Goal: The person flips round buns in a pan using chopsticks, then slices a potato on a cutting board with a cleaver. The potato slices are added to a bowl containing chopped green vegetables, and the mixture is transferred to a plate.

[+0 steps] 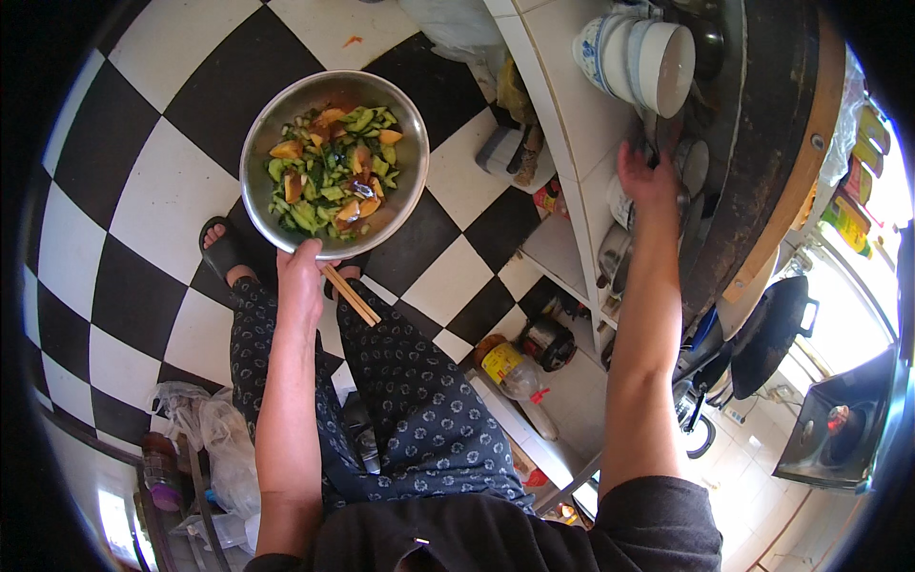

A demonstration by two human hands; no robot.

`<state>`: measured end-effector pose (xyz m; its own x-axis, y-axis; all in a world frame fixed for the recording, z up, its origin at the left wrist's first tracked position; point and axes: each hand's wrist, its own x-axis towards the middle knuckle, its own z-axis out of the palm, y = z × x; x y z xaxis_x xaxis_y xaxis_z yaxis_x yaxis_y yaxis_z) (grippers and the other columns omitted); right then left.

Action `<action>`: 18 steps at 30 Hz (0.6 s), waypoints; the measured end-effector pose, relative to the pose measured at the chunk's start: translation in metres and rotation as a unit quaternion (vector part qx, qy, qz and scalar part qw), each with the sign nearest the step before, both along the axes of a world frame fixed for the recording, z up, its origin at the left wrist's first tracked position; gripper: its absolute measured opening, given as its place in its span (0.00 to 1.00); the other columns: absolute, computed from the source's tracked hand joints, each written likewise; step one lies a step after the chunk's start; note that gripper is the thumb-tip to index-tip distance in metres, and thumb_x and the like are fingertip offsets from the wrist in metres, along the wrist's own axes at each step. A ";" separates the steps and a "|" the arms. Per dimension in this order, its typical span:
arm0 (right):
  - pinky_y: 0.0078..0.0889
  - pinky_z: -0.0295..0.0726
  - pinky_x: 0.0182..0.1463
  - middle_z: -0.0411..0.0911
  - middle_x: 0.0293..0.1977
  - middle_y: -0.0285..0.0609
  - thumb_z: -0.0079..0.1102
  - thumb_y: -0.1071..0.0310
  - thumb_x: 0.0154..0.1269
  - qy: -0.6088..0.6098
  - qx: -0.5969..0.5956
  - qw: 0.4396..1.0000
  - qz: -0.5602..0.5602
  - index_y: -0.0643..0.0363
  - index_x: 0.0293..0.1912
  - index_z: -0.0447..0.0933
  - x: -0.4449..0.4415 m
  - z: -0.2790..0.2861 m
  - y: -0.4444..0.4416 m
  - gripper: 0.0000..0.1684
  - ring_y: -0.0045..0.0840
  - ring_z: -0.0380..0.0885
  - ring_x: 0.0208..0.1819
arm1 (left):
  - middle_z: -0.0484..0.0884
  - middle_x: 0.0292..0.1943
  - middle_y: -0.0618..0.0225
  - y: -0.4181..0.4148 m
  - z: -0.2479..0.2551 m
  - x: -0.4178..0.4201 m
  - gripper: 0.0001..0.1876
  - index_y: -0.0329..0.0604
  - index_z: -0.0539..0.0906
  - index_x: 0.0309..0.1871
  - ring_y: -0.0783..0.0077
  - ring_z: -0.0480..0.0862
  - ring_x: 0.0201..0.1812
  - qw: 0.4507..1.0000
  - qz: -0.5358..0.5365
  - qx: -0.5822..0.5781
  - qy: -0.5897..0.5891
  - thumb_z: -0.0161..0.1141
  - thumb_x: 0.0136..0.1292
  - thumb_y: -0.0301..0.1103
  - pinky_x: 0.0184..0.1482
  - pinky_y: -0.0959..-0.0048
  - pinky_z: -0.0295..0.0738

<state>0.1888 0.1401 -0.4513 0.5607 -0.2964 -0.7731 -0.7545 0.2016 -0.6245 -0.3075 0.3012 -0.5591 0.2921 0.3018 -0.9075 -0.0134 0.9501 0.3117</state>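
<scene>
My left hand (304, 275) grips the lower rim of a stainless steel bowl (422, 154), with a pair of wooden chopsticks (354, 294) held along with it. In the bowl lies a salad of chopped green cucumber (304, 214) and orange-brown egg pieces (286, 149). My right hand (649, 168) reaches onto a tiled shelf at the right, just below a stack of white bowls (672, 71). Its fingers are partly in shade, and whether they hold the utensil beside them I cannot tell. Further dishes lie around that wrist.
A dark counter edge with a wooden strip (775, 222) overhangs the shelf. Lower shelves hold a plastic bottle with a yellow label (504, 365) and a dark jar (547, 343). A black wok (772, 336) hangs at the right. Plastic bags (225, 443) sit at the lower left.
</scene>
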 end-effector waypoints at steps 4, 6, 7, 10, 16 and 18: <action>0.31 0.86 0.31 0.81 0.36 0.47 0.73 0.46 0.51 -0.052 0.065 0.995 0.059 0.57 0.49 0.76 0.017 -0.006 0.021 0.33 0.30 0.81 0.27 | 0.81 0.48 0.57 0.005 0.008 0.003 0.17 0.33 0.69 0.58 0.65 0.84 0.41 1.000 -0.001 -0.008 -0.007 0.47 0.66 0.23 0.41 0.66 0.78; 0.25 0.85 0.28 0.81 0.37 0.47 0.75 0.46 0.48 -0.071 0.077 0.992 0.064 0.57 0.48 0.78 0.040 -0.011 0.009 0.33 0.27 0.81 0.26 | 0.81 0.48 0.57 0.005 0.008 0.004 0.17 0.33 0.68 0.58 0.65 0.84 0.41 1.000 -0.001 -0.011 -0.011 0.47 0.66 0.23 0.42 0.66 0.78; 0.23 0.84 0.26 0.81 0.38 0.48 0.75 0.47 0.48 -0.075 0.069 0.993 0.055 0.57 0.47 0.79 0.046 -0.013 0.010 0.32 0.26 0.80 0.25 | 0.81 0.48 0.56 0.005 0.008 0.004 0.18 0.33 0.68 0.58 0.65 0.84 0.42 1.000 0.002 -0.012 -0.011 0.47 0.66 0.23 0.42 0.66 0.78; 0.21 0.82 0.27 0.82 0.38 0.46 0.68 0.50 0.55 -0.082 0.048 0.995 0.024 0.59 0.46 0.79 0.053 -0.014 0.007 0.26 0.28 0.80 0.30 | 0.80 0.50 0.56 0.008 0.009 0.002 0.18 0.33 0.67 0.59 0.64 0.84 0.43 1.000 -0.008 -0.015 -0.011 0.46 0.66 0.23 0.42 0.66 0.78; 0.23 0.84 0.35 0.80 0.36 0.46 0.53 0.65 0.68 -0.246 -0.046 0.966 0.065 0.68 0.46 0.75 0.034 -0.002 -0.002 0.15 0.31 0.80 0.35 | 0.80 0.50 0.56 0.009 0.013 0.005 0.19 0.32 0.67 0.60 0.63 0.84 0.44 1.000 -0.001 -0.017 0.013 0.47 0.65 0.23 0.43 0.66 0.79; 0.24 0.84 0.38 0.78 0.37 0.46 0.50 0.68 0.69 -0.324 -0.163 0.915 0.179 0.69 0.48 0.73 0.023 0.006 -0.016 0.14 0.31 0.79 0.37 | 0.79 0.49 0.51 0.004 0.005 0.003 0.20 0.30 0.66 0.60 0.60 0.84 0.42 1.000 -0.004 0.008 -0.001 0.46 0.64 0.24 0.36 0.61 0.85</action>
